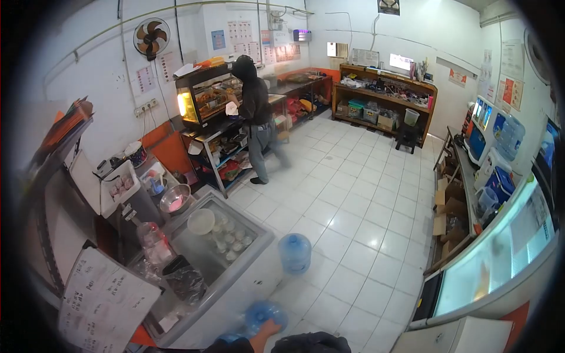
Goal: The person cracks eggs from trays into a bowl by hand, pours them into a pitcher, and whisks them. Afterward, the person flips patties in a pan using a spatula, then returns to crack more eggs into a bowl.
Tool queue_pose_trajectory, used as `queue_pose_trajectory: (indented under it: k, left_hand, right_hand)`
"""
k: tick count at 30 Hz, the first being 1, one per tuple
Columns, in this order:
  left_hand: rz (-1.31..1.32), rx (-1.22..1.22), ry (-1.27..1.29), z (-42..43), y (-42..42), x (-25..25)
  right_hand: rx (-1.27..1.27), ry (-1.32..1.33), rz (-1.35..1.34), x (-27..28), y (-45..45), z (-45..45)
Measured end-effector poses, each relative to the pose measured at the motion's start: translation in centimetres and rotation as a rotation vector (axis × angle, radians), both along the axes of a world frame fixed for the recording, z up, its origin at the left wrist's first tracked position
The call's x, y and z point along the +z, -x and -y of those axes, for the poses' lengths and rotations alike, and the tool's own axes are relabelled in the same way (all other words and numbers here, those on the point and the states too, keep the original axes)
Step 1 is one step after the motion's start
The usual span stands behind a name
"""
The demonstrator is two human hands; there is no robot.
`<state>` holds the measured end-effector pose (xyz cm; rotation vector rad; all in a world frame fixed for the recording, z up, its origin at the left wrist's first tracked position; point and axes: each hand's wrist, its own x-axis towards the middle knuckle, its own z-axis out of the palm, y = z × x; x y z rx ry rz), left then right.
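Note:
At the bottom of the head view, my left hand (pixel 269 328) is at the top of a blue water jug (pixel 262 313), its fingers closed at the near side. The jug is partly blurred and cut off below by my arm. A second blue water jug (pixel 295 254) stands upright on the tiles just beyond. Left of both is a chest freezer (pixel 259 238) with a glass top. My right hand is out of view. Dark cloth (pixel 312 343) shows at the lower edge.
A person in a dark hooded top (pixel 255 97) stands at a lit food display case (pixel 203 97). On the freezer lie a pale round tub (pixel 201 221), several small cups and plastic bags. A wooden shelf (pixel 385 88) stands at the back, a glass-fronted fridge (pixel 500 253) at right.

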<state>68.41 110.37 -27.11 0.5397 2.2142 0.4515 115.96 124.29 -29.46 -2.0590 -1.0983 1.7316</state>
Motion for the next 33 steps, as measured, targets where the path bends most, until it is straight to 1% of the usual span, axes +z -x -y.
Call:
queue_pose_trajectory:
  k: [2,3,4,5,7,9,11,13,14,15,16,17,18,19,20,21,23,25,26,28,30,32,33]
  left_hand:
    - [0.068,-0.018,-0.049,-3.3,-0.7,2.8]
    - [0.067,-0.005,-0.048,-5.3,-0.8,2.7]
    - [0.042,0.074,-0.032,-6.4,-1.3,1.5]
    - [0.016,0.156,-0.012,-6.4,-2.1,0.4]
    - [0.012,0.197,-0.009,-7.7,-2.4,-0.2]
    - [0.008,0.229,-0.02,-10.2,-2.0,-0.7]
    - [0.054,0.23,0.115,-11.7,-1.0,-1.1]
    - [0.114,0.233,0.18,-13.1,0.2,-1.7]
    - [0.14,0.229,0.194,-14.0,1.1,-1.9]
    - [0.162,0.22,0.2,-15.1,2.2,-1.8]
    - [0.191,0.209,0.201,-16.3,3.4,-1.9]
    - [0.215,0.186,0.195,-17.8,4.7,-2.3]
    - [0.204,0.164,0.166,-20.2,6.2,-2.2]
    - [0.161,0.148,0.135,-22.6,7.5,-1.6]
    - [0.076,0.145,0.096,-25.1,8.8,-1.7]
    - [-0.011,0.139,0.059,-27.9,10.2,-1.1]
    - [-0.102,0.3,-0.081,-33.3,13.3,-2.0]
    - [-0.092,0.393,-0.224,-38.7,16.5,-1.5]
    - [-0.1,0.406,-0.224,-40.9,17.6,-0.9]
    - [-0.16,0.418,-0.365,-45.2,20.3,-0.9]
    - [-0.137,0.451,-0.334,-48.0,22.0,-0.6]
    - [-0.091,0.485,-0.29,-49.7,22.4,-1.3]
    - [-0.079,0.475,-0.19,-49.6,22.2,-2.8]
  right_hand:
    - [0.024,-0.025,-0.023,-0.9,0.3,-6.1]
    - [0.036,-0.031,-0.034,-1.2,0.6,-8.8]
    - [0.05,-0.038,-0.042,-1.6,0.9,-11.6]
    - [0.068,-0.036,-0.044,-0.9,1.9,-14.2]
    - [0.098,-0.059,-0.061,-0.2,4.2,-20.3]
    - [0.136,-0.095,-0.088,0.0,6.9,-25.6]
    - [0.16,-0.125,-0.111,0.1,9.6,-29.9]
    - [0.232,-0.116,-0.055,0.0,12.2,-33.3]
    - [0.23,-0.112,-0.049,0.1,13.1,-34.3]
    - [0.191,-0.088,-0.097,0.3,14.3,-35.3]
    - [0.153,-0.065,-0.14,-0.5,14.7,-36.4]
    - [0.191,-0.063,-0.105,-1.5,15.2,-37.5]
    - [0.258,-0.058,-0.1,-4.1,15.2,-39.4]
    - [0.464,-0.219,0.037,-8.9,13.9,-41.3]
    - [0.489,-0.187,0.031,-7.6,14.6,-41.8]
    - [0.46,-0.108,0.02,-5.2,16.1,-42.4]
    - [0.449,-0.022,0.025,-2.9,18.6,-44.2]
    - [0.444,0.01,0.024,-1.5,21.2,-47.3]
    - [0.441,0.019,0.025,-1.0,22.7,-49.0]
    - [0.44,0.031,0.015,-0.5,25.6,-53.1]
    - [0.448,0.031,0.004,-0.1,28.9,-58.1]
    - [0.46,0.026,-0.012,-0.2,31.7,-63.4]
    - [0.468,0.021,-0.026,-0.1,33.3,-66.1]
